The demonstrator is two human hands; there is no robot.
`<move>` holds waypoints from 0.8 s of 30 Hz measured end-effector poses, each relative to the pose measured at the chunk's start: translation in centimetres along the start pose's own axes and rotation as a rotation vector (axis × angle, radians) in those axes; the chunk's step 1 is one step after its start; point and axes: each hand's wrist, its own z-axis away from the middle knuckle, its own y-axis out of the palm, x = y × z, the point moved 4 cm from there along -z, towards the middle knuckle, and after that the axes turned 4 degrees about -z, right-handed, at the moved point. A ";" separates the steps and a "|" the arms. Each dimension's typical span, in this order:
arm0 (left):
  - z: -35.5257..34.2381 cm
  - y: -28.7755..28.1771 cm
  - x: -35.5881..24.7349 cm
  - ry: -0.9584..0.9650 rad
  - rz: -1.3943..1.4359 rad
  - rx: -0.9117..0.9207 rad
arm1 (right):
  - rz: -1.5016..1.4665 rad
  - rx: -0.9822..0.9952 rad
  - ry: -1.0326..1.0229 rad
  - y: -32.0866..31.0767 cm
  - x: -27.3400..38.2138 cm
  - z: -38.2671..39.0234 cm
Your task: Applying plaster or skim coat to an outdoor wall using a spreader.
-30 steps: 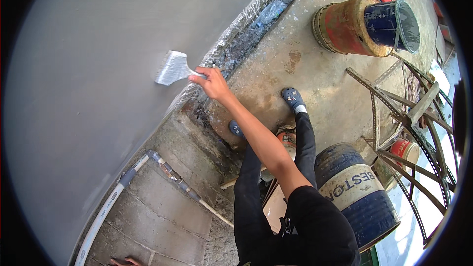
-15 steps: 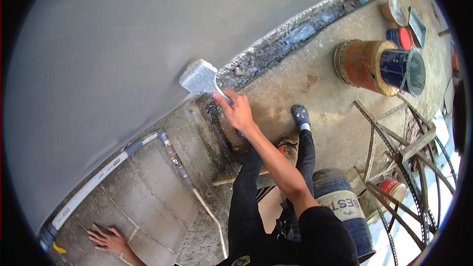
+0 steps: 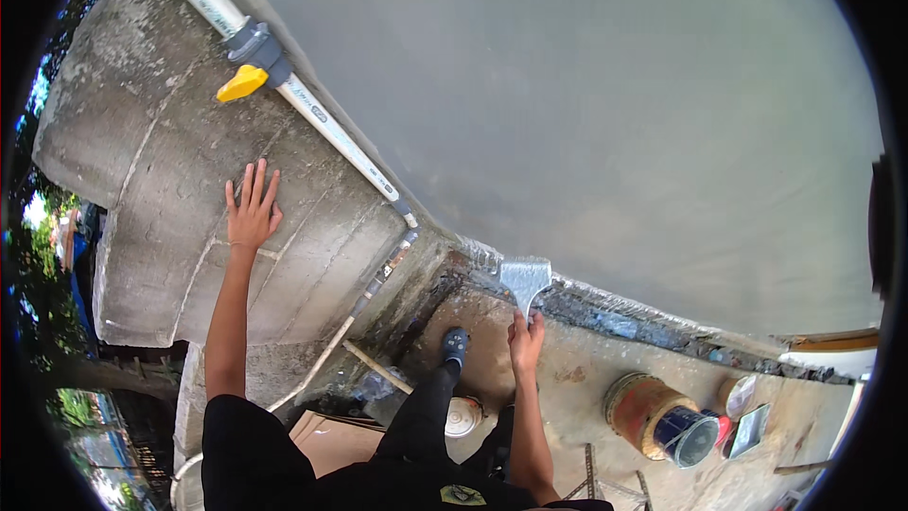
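My right hand is closed around the handle of a wide paintbrush. Grey-white paint coats its head, which points away from me at the foot of a smooth grey wall. Whether the bristles touch the wall I cannot tell. My left hand lies with fingers spread on a rough concrete block wall, holding nothing. Close by it, a white pipe runs along the corner between the two walls, with a yellow valve handle on it.
At right on the concrete floor stand a large stained bucket, a dark blue bucket and a paint tray. A white-lidded bucket is near my legs. A thin pipe slants down the block wall. Metal framing shows below.
The view has swung left, bringing the block wall and valve into fuller sight. My right hand still grips the paintbrush, now turned upward in view. My left hand stays spread on the blocks.
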 end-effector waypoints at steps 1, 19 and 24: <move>0.1 0.2 0.2 0.034 0.017 -0.001 | 0.031 0.019 -0.034 0.3 0.8 1.4; 1.4 -2.7 2.8 0.007 0.483 0.167 | 0.952 0.695 -0.884 18.4 32.8 8.3; 1.7 -8.4 8.0 -0.202 0.739 -0.155 | 1.018 0.552 -1.439 25.2 43.0 14.5</move>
